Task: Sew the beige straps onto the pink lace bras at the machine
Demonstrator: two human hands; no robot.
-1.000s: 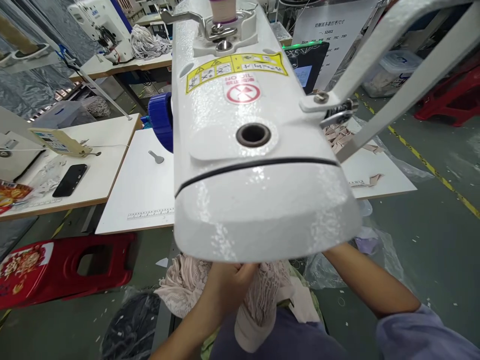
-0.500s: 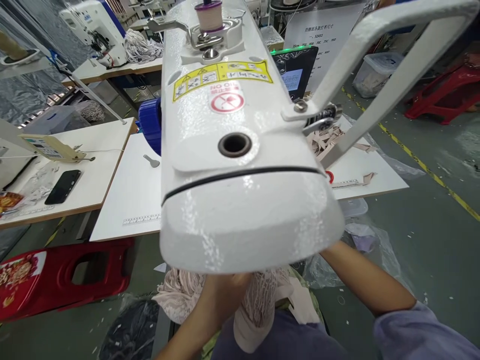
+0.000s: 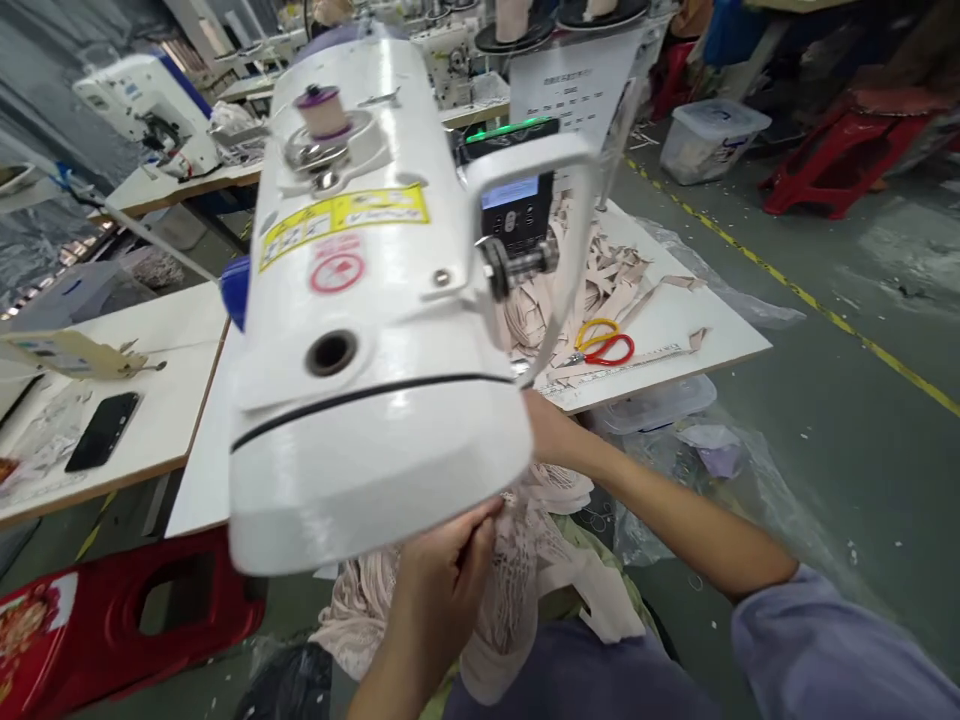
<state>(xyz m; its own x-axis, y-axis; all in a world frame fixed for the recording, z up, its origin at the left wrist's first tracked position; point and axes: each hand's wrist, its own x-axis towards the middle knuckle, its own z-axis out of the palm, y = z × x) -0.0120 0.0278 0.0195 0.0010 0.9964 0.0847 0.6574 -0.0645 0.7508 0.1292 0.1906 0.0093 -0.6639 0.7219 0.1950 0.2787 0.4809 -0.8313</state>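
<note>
A white sewing machine head (image 3: 382,470) fills the middle of the view and hides what lies under it. Just below its front end my left hand (image 3: 446,575) is closed, thumb and fingers pinching the beige lace fabric (image 3: 510,590). The fabric hangs in gathered folds over my lap, on both sides of that hand. Behind the machine's right corner, at the table edge, is my right hand (image 3: 551,430); its fingers are hidden, so whether they hold anything does not show.
Scissors (image 3: 611,349) with red and yellow handles lie on the white table (image 3: 720,345) to the right, beside beige fabric strips (image 3: 615,270). A control screen (image 3: 517,200) stands behind the machine. On the left are a phone (image 3: 103,432) and a red stool (image 3: 97,620).
The view has shifted, so the machine head sits further left and the scissors and strips show. My right hand has come partly into sight at the table edge. My left hand stays on the fabric.
</note>
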